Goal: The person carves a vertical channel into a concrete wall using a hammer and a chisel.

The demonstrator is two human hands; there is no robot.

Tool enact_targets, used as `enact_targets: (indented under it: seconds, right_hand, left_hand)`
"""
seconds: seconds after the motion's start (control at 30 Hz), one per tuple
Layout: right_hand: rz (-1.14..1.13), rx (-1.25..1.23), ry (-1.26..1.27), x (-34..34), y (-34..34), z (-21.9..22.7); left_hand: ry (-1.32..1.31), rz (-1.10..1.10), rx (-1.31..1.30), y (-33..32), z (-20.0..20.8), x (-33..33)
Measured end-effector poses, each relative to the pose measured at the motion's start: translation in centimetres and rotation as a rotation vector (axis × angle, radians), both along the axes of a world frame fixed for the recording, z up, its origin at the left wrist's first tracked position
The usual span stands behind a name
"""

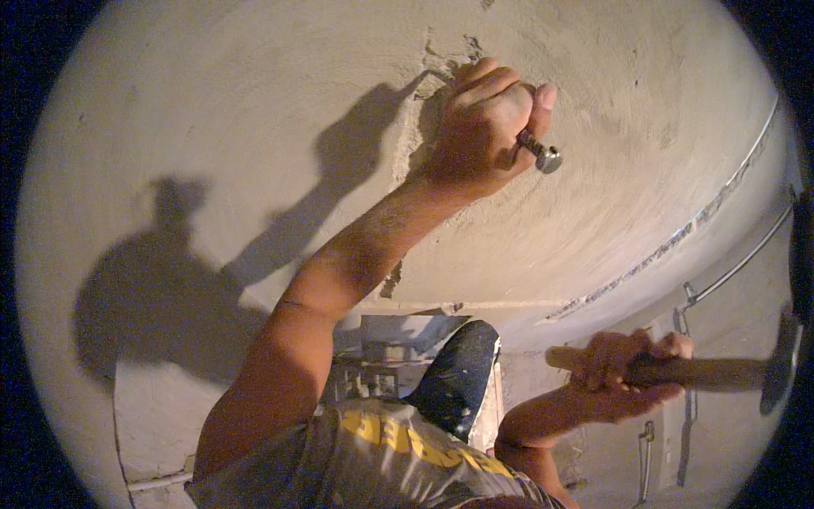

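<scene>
My left hand (pixel 487 127) is closed round a metal chisel (pixel 549 159) and reaches up to the plastered wall (pixel 254 76). The chisel's round struck end sticks out below the fist, facing me. Its other end is hidden behind my fingers, close to a rough, chipped groove (pixel 407 144) in the plaster. Lower down on the right, my right hand (pixel 627 365) grips a hammer (pixel 729 374) by its wooden handle. The hammer's dark head points to the right, well apart from the chisel.
A long channel (pixel 678 236) runs across the plaster on the right. Beyond it, thin pipes (pixel 746 254) are fixed along the wall, and another short pipe (pixel 646 458) stands lower. My dark-trousered knee (pixel 462 373) is below. A pale pipe (pixel 161 482) lies at lower left.
</scene>
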State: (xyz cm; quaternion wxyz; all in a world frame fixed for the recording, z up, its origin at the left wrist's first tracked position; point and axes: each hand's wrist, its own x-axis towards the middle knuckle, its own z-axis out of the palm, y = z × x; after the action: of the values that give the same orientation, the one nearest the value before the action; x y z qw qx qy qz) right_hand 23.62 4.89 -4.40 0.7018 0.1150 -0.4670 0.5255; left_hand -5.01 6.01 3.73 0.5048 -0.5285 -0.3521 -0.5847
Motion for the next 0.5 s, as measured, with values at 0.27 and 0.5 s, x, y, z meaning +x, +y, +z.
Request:
enact_targets:
  seconds: [0.27, 0.5]
  right_hand:
    - [-0.325, -0.021, -0.212, -4.2, -2.1, 2.0]
    - [-0.442, 0.054, -0.698, -2.7, -0.5, 0.7]
  left_hand:
    - [-0.205, -0.003, 0.097, 0.9, 1.0, 0.2]
    - [-0.23, -0.038, 0.105, 0.8, 1.0, -0.3]
